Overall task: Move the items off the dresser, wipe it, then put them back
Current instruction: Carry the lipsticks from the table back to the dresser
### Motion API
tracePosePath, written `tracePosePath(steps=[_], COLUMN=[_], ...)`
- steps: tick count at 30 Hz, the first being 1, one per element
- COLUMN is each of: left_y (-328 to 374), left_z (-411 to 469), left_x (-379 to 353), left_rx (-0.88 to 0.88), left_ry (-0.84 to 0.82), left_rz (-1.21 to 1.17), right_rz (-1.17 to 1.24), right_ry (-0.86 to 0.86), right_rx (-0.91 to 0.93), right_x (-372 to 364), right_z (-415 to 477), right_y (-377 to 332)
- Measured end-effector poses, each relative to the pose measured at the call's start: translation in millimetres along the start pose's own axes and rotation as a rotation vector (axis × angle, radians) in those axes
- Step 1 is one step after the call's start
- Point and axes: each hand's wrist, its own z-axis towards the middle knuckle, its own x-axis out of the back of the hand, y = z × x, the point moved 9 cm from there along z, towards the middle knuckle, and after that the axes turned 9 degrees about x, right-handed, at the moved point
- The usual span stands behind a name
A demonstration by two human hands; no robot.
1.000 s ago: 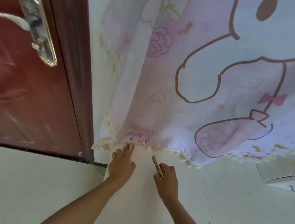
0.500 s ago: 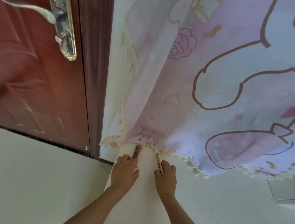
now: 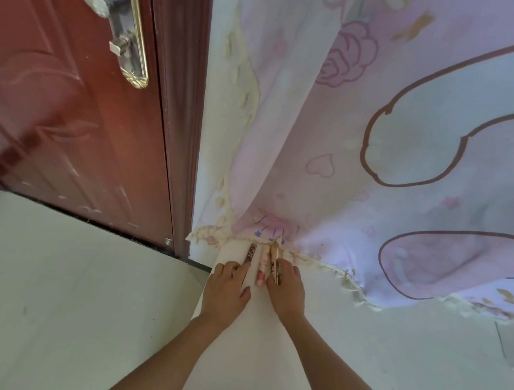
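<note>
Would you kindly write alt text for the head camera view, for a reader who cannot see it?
A left hand and right hand touch slim cosmetic tubes lying side by side on a narrow white dresser top, at the hem of a pink cartoon curtain. A red-brown door stands left.
</note>
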Motion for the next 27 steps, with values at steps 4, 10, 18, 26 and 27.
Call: tracePosePath(steps=[4, 10, 18, 26, 27], left_y=[0, 0, -3, -6, -6], left_z=[-1, -4, -4, -4, -4], left_x=[1, 5, 8, 4, 5], left_rx=[-0.011, -0.072, -0.089, -0.092, -0.091], left_ry=[0.043, 0.132, 0.162, 0.069, 0.071], left_rz=[0.016, 0.016, 0.052, 0.023, 0.031], right_rz=[0.004, -0.048, -0.207, -0.365, -0.409], right_ry=[-0.032, 0.001, -0.009, 0.17, 0.181], right_rx=[0.031, 0.08, 0.242, 0.397, 0.408], right_x=[5, 17, 12, 25, 27], right_z=[-3, -4, 0, -17, -19], right_y=[2, 2, -19, -23, -23])
